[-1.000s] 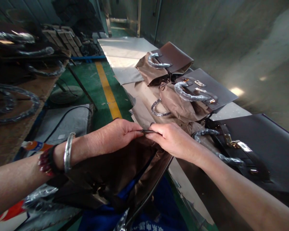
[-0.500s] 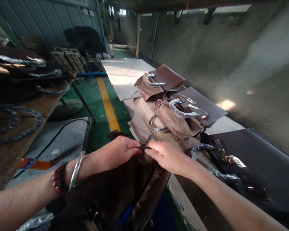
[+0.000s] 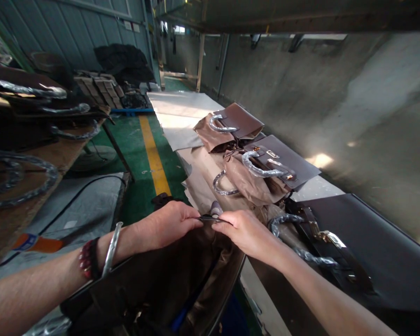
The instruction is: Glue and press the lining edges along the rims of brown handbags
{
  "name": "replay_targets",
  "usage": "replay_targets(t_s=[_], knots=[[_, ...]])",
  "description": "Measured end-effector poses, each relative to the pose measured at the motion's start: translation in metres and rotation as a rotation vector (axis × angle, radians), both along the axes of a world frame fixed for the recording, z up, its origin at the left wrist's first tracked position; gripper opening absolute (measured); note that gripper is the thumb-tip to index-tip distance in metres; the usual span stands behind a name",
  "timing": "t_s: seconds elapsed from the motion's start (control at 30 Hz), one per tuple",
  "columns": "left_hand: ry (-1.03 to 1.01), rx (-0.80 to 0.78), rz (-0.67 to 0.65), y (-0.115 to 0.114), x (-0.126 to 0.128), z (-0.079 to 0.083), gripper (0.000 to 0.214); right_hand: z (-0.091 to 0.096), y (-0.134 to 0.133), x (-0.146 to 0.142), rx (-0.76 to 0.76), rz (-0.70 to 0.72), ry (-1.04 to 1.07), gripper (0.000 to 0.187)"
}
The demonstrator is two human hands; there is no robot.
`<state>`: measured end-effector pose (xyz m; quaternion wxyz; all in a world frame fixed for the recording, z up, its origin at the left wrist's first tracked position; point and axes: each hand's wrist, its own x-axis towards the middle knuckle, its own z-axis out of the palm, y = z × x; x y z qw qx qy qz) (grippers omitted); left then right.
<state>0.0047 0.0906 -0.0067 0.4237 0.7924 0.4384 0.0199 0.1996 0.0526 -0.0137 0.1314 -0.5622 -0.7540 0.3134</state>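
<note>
A dark brown handbag (image 3: pixel 161 275) lies open in front of me, its brown lining showing and a bit of blue low down inside. My left hand (image 3: pixel 170 225) pinches the bag's far top edge between thumb and fingers. On the same edge, just to the right, my right hand (image 3: pixel 245 231) pinches as well, and a short dark strip of edge stretches between the two. Behind the fingertips sits a small greyish rounded thing (image 3: pixel 216 208) that I cannot identify. The lower part of the bag falls into shadow.
On the paper-covered bench (image 3: pixel 175 112) to the right lie a brown handbag (image 3: pixel 243 119), a grey-brown one (image 3: pixel 287 158) and a large dark one (image 3: pixel 367 233), their handles wrapped in plastic. A wooden table (image 3: pixel 66 156) with more bags stands left. An orange object (image 3: pixel 44 243) lies below it.
My hands have drawn slightly apart along the bag's edge, so more of the dark strip shows between them. The view has tilted up a little.
</note>
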Motion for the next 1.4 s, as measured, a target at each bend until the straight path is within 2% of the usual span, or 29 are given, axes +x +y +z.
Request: replay_targets(t_s=[0.17, 0.2, 0.27, 0.33, 0.43, 0.57, 0.73, 0.9, 1.0, 1.1, 1.23, 1.3, 1.4], knots=[[0.055, 0.021, 0.007, 0.002, 0.002, 0.002, 0.029, -0.001, 0.009, 0.004, -0.099, 0.051, 0.050, 0.030], [0.061, 0.025, 0.014, 0.002, 0.002, 0.003, 0.028, 0.001, 0.009, 0.004, -0.124, 0.063, 0.075, 0.036], [0.068, 0.038, 0.027, 0.000, 0.004, 0.007, 0.027, 0.004, 0.006, 0.005, -0.156, 0.021, 0.100, 0.060], [0.068, 0.049, 0.037, -0.004, 0.005, 0.010, 0.027, 0.008, -0.001, 0.005, -0.136, -0.076, 0.078, 0.068], [0.078, 0.088, 0.061, -0.011, 0.007, 0.017, 0.027, 0.013, -0.013, 0.007, -0.071, -0.148, 0.037, 0.048], [0.132, 0.191, 0.075, -0.020, 0.009, 0.031, 0.027, 0.025, -0.023, 0.010, -0.074, -0.132, 0.055, 0.021], [0.206, 0.283, 0.070, -0.028, 0.008, 0.051, 0.027, 0.041, -0.032, 0.012, -0.066, -0.054, 0.211, 0.022], [0.152, 0.284, 0.055, -0.031, -0.001, 0.054, 0.026, 0.037, -0.037, 0.014, 0.031, -0.017, 0.165, 0.029], [0.111, 0.258, 0.038, -0.025, -0.005, 0.050, 0.026, 0.028, -0.028, 0.016, 0.022, 0.011, 0.168, 0.029], [0.096, 0.247, 0.031, -0.013, -0.006, 0.047, 0.026, 0.021, -0.004, 0.020, -0.032, 0.042, 0.191, 0.028], [0.135, 0.279, 0.076, 0.005, -0.002, 0.044, 0.027, 0.022, 0.029, 0.023, -0.111, 0.043, 0.184, 0.031], [0.163, 0.291, 0.104, 0.012, 0.002, 0.045, 0.027, 0.027, 0.034, 0.021, -0.099, 0.001, 0.138, 0.032], [0.191, 0.289, 0.117, 0.015, 0.007, 0.047, 0.026, 0.035, 0.026, 0.013, -0.047, -0.046, 0.079, 0.030]])
